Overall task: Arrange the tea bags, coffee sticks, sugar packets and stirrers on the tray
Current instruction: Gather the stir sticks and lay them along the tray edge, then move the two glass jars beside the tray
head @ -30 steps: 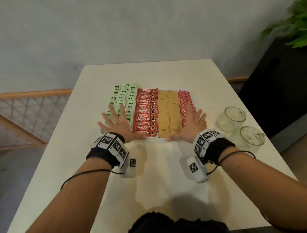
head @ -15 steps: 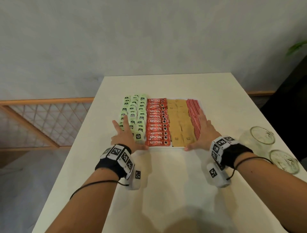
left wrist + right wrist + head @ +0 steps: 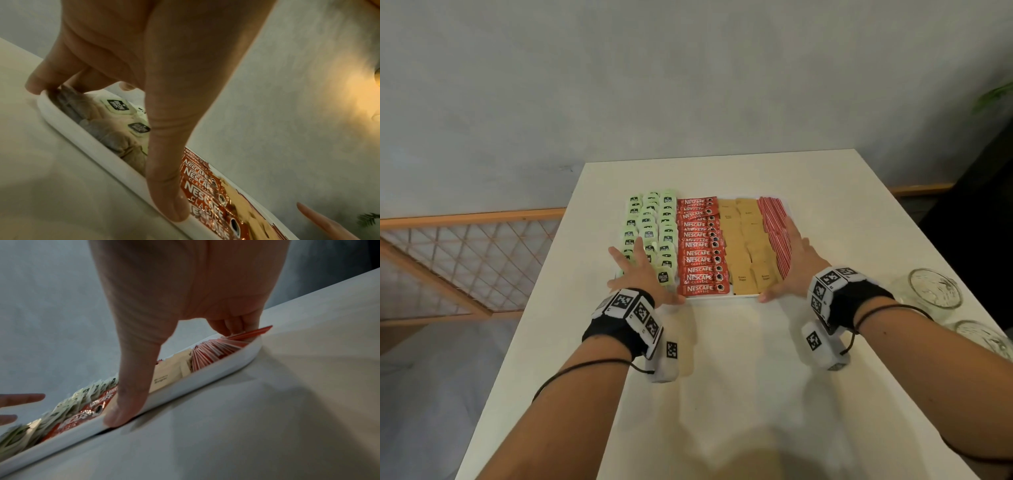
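A white tray (image 3: 722,297) lies mid-table, filled in four columns: green tea bags (image 3: 650,226), red coffee sticks (image 3: 700,246), brown sugar packets (image 3: 744,240) and red-white stirrers (image 3: 774,219). My left hand (image 3: 643,270) lies with straight, spread fingers over the near left tea bags, its thumb (image 3: 166,203) touching the near rim (image 3: 82,138). At the tray's right side my right hand (image 3: 794,267) rests with straight fingers against the stirrers (image 3: 216,348). Its thumb (image 3: 123,410) presses the near rim (image 3: 205,374). Neither hand grips anything.
Two empty glass jars (image 3: 935,287) (image 3: 983,337) stand at the table's right edge, close to my right forearm. The white table (image 3: 722,394) is bare between me and the tray. A wooden lattice railing (image 3: 465,253) runs left of the table.
The head view has swung left, so the jars now sit at the picture's right edge. My right hand has turned from lying flat on the stirrers to lying along the tray's right side.
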{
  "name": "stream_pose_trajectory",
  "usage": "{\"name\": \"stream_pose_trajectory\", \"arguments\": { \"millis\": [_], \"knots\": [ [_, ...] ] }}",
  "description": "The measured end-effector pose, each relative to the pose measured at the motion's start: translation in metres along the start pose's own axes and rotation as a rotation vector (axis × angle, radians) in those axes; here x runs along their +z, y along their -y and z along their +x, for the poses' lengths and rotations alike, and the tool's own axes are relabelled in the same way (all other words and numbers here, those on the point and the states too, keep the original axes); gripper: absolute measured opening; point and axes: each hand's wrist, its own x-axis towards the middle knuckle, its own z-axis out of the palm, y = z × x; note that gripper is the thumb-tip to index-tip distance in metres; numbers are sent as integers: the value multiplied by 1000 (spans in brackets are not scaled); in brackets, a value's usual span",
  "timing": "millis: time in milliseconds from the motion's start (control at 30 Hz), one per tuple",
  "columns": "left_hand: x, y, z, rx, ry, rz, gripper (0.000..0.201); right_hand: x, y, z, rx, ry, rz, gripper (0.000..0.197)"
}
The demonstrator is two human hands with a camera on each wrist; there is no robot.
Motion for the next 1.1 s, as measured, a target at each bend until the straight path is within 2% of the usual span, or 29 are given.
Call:
{"name": "stream_pose_trajectory", "arguments": {
  "millis": [400, 500, 567, 700, 800, 900, 967, 1033, 1100],
  "knots": [
    [1, -1, -2, -30, 3, 36, 143, 4, -5, 2, 6, -20, 38, 172],
    [-4, -6, -9, -66, -4, 40, 147, 3, -4, -7, 28, -39, 56, 166],
    [-6, -15, -20, -42, -39, 95, 140, 4, -6, -18, 24, -68, 65, 162],
    [0, -52, -43, 133, -89, 141, 126, 2, -19, -51, -11, -92, -3, 148],
    [8, -90, -66, 320, -65, 177, 113, -13, -35, -80, -41, -109, -31, 130],
    [22, -132, -95, 573, 22, 208, 85, -39, -61, -111, -1, -137, -48, 106],
    [35, -155, -111, 690, 139, 223, 71, -57, -82, -129, 48, -190, -68, 98],
    [47, -174, -125, 726, 224, 243, 66, -72, -106, -143, 132, -233, -59, 100],
    [60, -188, -137, 734, 249, 250, 64, -81, -132, -151, 221, -208, -63, 104]
  ]
}}
